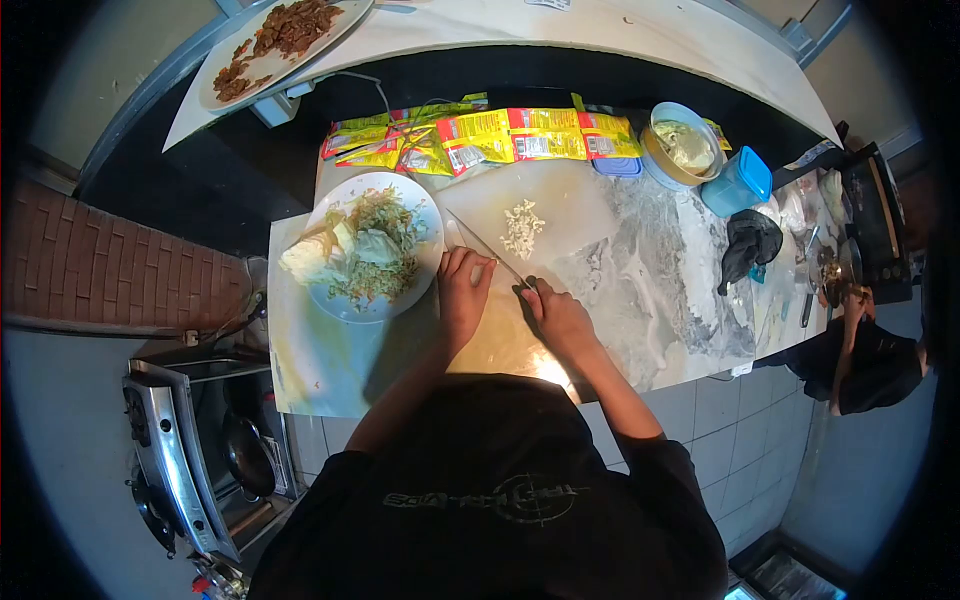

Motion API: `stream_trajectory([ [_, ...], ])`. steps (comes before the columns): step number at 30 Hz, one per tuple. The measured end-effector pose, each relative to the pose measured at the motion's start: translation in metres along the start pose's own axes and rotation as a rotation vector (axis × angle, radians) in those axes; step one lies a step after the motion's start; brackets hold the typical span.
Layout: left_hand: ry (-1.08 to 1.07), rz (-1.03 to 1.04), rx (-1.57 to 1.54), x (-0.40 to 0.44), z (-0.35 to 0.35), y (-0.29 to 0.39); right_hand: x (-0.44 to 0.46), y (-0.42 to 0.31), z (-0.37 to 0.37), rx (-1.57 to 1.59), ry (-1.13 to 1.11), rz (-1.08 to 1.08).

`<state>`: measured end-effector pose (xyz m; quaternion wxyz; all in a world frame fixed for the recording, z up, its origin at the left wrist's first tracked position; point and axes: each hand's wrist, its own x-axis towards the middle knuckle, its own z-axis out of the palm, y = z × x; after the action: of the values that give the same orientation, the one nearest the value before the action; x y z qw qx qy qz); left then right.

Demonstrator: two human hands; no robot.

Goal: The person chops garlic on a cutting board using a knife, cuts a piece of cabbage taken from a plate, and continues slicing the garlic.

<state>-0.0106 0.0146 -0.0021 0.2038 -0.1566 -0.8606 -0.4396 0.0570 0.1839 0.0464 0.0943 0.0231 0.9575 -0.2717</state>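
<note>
My right hand [562, 318] is closed around the handle of a kitchen knife [492, 248], whose blade points away and to the left over the worktop. My left hand [464, 292] rests on the surface just left of the blade, fingers loosely extended, with a fingertip at or close to the blade. Beyond the knife lies a small pile of chopped pale pieces, like garlic [522, 228]. On the left a white plate [322, 300] holds shredded cabbage [385, 235] and a larger uncut cabbage piece [305, 262], close to my left hand.
Yellow and red sachets [480, 138] line the back. At the back right stand a round tub [686, 148] and a blue-lidded container [738, 182], near a black plastic bag [750, 245]. Browned food fills a platter [330, 45] on the shelf. Another person [870, 360] works at far right.
</note>
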Motion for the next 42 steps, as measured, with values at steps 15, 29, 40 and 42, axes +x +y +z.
stream_trajectory([
  [15,-0.032,-0.008,0.044,-0.001,0.0,0.003,-0.002,-0.007,0.004,-0.241,0.114,0.024],
  [29,-0.071,-0.021,0.054,0.001,-0.004,0.007,-0.005,0.003,0.007,0.218,-0.011,0.027],
  [40,-0.034,0.003,0.061,0.0,0.003,0.001,-0.003,-0.017,0.013,-0.042,0.061,0.065],
  [42,-0.034,-0.014,0.076,-0.001,0.003,-0.001,-0.001,-0.02,0.012,-0.117,0.075,0.067],
])
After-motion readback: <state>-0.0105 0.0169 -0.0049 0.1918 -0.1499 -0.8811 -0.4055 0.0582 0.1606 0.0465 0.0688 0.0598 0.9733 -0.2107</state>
